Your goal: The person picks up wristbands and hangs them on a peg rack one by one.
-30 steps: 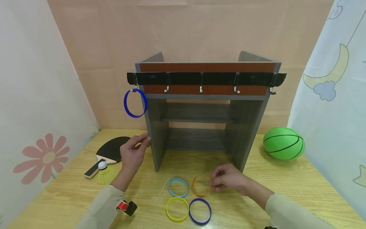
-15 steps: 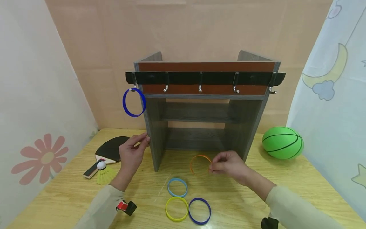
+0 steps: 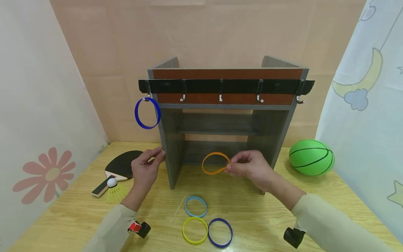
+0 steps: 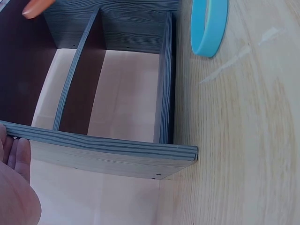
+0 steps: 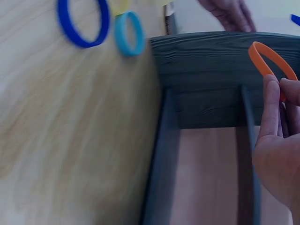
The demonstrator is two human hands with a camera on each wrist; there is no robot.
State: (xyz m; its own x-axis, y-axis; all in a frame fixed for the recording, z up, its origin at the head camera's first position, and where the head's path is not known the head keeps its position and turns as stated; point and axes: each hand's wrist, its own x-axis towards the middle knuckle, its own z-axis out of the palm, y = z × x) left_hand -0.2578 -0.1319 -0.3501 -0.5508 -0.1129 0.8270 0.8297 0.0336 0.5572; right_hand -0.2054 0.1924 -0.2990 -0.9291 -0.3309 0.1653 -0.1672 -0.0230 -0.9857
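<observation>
My right hand point(image 3: 252, 167) pinches an orange silicone wristband point(image 3: 215, 153) between thumb and fingertips. The band is raised off the table, in front of the lower opening of a grey wooden shelf point(image 3: 217, 122); in the right wrist view the orange band point(image 5: 272, 55) stands out past the fingertips. My left hand point(image 3: 147, 168) rests its fingertips on the outer face of the shelf's left side panel, near the front edge. Light blue point(image 3: 196, 206), yellow point(image 3: 195, 230) and dark blue point(image 3: 220, 232) wristbands lie on the table. Another blue wristband point(image 3: 148, 113) hangs from the leftmost hook.
A black strip point(image 3: 201, 86) with several metal hooks crosses the shelf's front. A table tennis bat point(image 3: 124, 162) and a yellow shuttlecock point(image 3: 116, 191) lie left; a green ball point(image 3: 311, 157) sits right. Fabric walls surround the table point(image 3: 157, 224).
My right hand has lifted the orange wristband from the table, upward and slightly away, to the front of the shelf. My left hand stays at the side panel.
</observation>
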